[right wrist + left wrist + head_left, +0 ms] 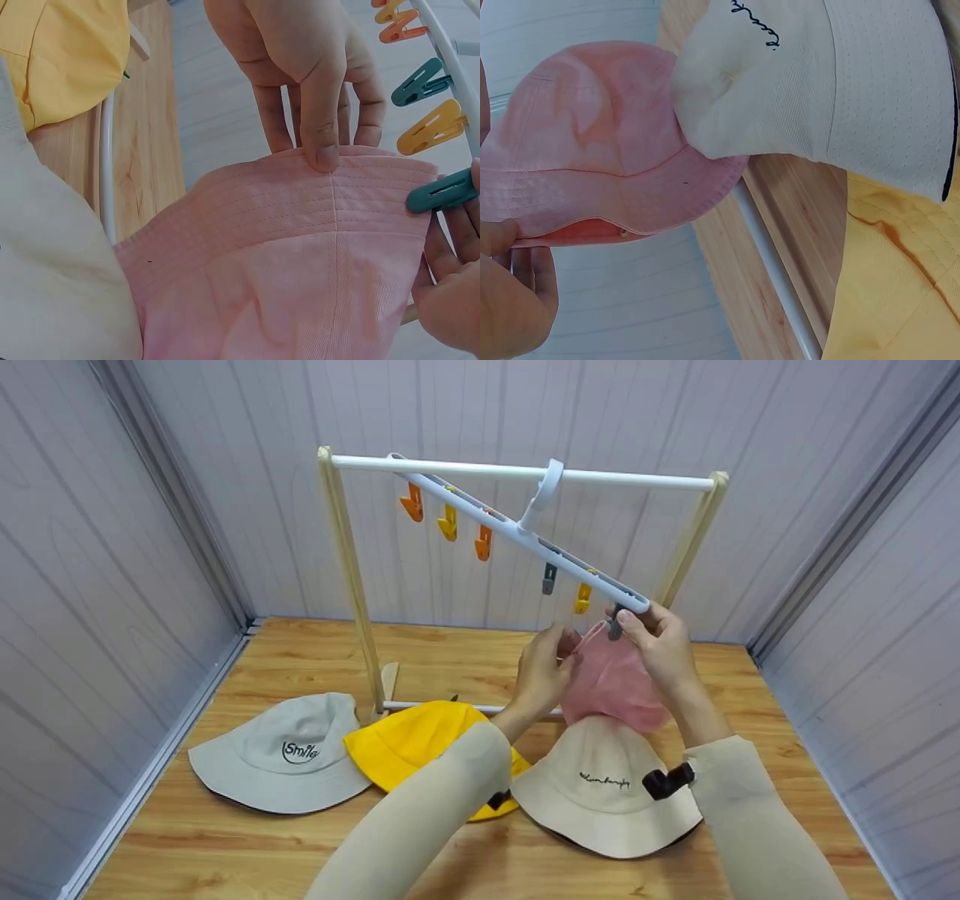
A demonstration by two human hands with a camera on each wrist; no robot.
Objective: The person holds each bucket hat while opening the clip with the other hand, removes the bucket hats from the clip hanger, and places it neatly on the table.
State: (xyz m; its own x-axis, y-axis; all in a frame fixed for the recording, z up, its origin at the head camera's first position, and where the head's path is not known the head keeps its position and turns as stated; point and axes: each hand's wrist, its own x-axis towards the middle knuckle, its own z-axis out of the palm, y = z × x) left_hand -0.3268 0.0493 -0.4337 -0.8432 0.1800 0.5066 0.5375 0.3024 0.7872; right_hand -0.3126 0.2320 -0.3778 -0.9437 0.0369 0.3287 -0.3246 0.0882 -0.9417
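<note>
A pink bucket hat (611, 682) hangs below the low right end of a tilted white clip hanger (517, 534). My left hand (544, 671) pinches the hat's brim between thumb and fingers, as the right wrist view shows. At the hanger's end, my right hand (664, 649) grips a dark green clip (442, 191) with the thumb on it. That clip's tip overlaps the corner of the pink brim. Beside it on the hanger are a yellow clip (431, 127) and another green clip (421, 82), both with nothing in them.
The hanger's hook loops over the white bar (637, 480) of a wooden-legged rack. Orange clips (411, 502) line its far end. On the wooden table lie a grey hat (292, 750), a yellow hat (420, 739) and a cream hat (607, 787), the last overlapping the pink one.
</note>
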